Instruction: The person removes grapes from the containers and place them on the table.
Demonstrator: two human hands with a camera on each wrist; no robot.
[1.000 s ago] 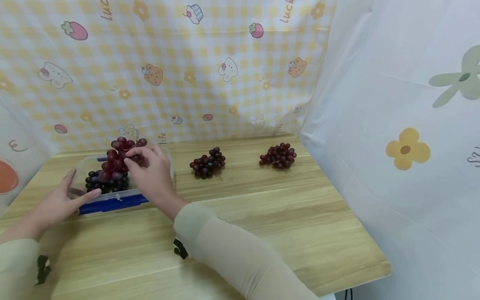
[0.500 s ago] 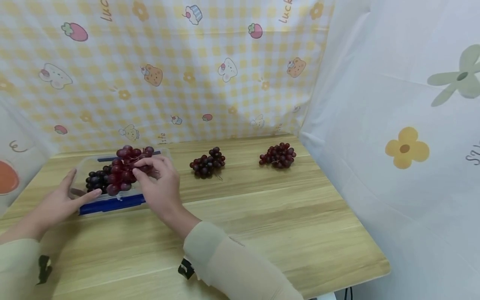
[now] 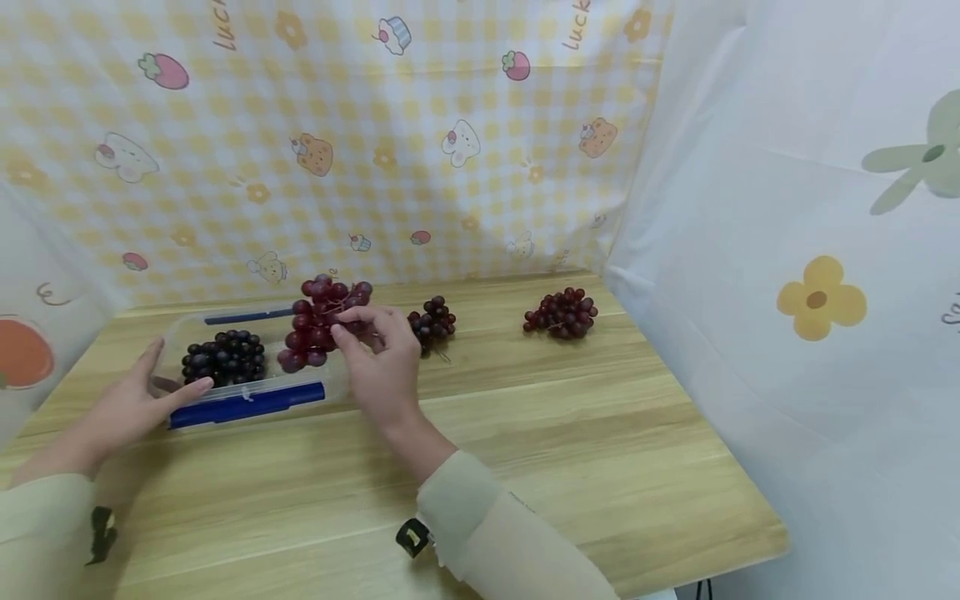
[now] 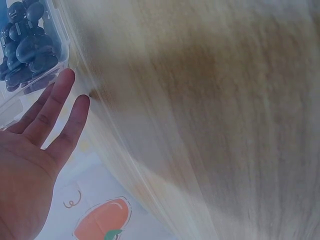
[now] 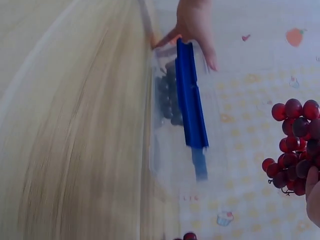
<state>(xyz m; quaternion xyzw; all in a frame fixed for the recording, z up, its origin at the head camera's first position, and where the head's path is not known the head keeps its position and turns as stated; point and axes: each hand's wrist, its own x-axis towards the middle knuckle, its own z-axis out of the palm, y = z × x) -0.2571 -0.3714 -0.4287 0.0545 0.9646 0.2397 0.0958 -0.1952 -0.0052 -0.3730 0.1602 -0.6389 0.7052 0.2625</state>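
My right hand [image 3: 386,358] pinches a bunch of red grapes [image 3: 309,329] between thumb and fingertips. The bunch is held up over the right half of a clear plastic food container [image 3: 336,385], whose long blue clip [image 3: 247,406] runs along the front. Inside, toward the left end, lies a bunch of black grapes [image 3: 225,357]. My left hand [image 3: 129,410] rests at the container's left end, thumb over the front corner and fingers along the side. Seen from the left wrist, the fingers [image 4: 59,97] are straight against the clear wall. In the right wrist view the red grapes [image 5: 295,145] hang at the right edge.
A dark red grape bunch [image 3: 433,321] lies on the wooden table [image 3: 570,433], partly behind my right hand. Farther right lies another red grape bunch [image 3: 561,314]. A yellow checked cloth [image 3: 405,200] hangs along the table's back edge, a white one [image 3: 720,250] at the right.
My right hand has carried the red grapes rightward, away from above the black grapes, which now show fully. My left hand has kept its place on the container.
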